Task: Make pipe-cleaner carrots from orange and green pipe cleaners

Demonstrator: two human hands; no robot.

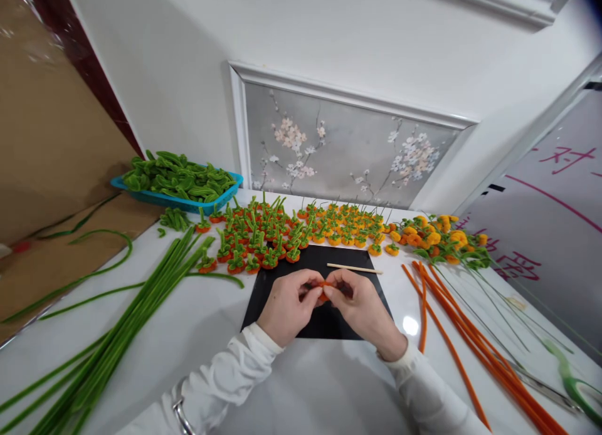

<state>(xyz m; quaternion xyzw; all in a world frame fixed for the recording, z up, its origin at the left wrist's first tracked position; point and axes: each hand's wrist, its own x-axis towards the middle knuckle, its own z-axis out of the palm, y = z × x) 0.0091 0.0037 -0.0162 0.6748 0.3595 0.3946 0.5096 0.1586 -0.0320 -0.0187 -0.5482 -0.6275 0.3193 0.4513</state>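
Over the black mat (324,259), near the middle of the white table (301,385), the left hand (288,306) and the right hand (362,309) meet fingertip to fingertip. Both pinch a small fuzzy orange piece (324,289) between thumbs and forefingers; it is mostly hidden by the fingers, so its shape cannot be made out. White sleeves cover both wrists.

At one o'clock from the hands, a thin pale wooden stick (354,269) lies flat across the mat's far edge. At twelve o'clock stands a dense crowd of small round orange pieces with green stalks (263,241), fuzzy like pipe cleaner, and beside them a patch of yellower ones (348,229). At two o'clock lies a bunch of yellow-orange pompom flowers on thin wire stems (442,237). At three to four o'clock, long orange pipe cleaners (470,347) fan out over the table, with green-handled scissors (576,388) just beyond them. At eight to nine o'clock, a thick bundle of long green pipe cleaners (136,309) runs diagonally. At ten o'clock, a blue tray (188,203) holds a heap of folded green leaf shapes (179,175).
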